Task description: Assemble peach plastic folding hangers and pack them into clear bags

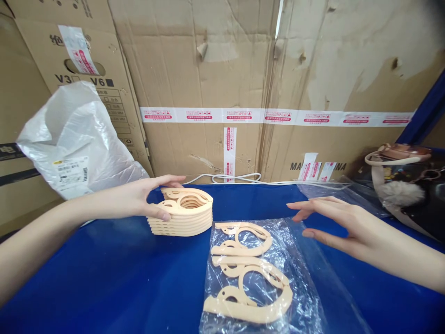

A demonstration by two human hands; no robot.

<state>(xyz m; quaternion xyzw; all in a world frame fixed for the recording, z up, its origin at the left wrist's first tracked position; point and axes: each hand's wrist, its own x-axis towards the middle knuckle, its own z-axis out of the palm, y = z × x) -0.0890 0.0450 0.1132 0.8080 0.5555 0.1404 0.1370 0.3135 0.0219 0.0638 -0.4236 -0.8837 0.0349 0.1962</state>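
Observation:
My left hand (139,197) grips the left end of a neat stack of cream folding hangers (194,225), thumb on the near side and fingers behind. The stack sits on the blue table. To its right, two more folded hangers (274,311) lie one in front of the other on a clear plastic bag (306,283); whether they are inside it I cannot tell. Above the right part of the bag hovers my right hand (333,222), holding nothing, its thumb and fingers apart and pointing left.
A white plastic mailing bag (79,139) with a label leans at the left against a cardboard box (132,125). Taped cardboard (201,83) stands along the back, a white cable (239,176) at its foot. A dark bag with a fluffy pompom (399,192) lies at right.

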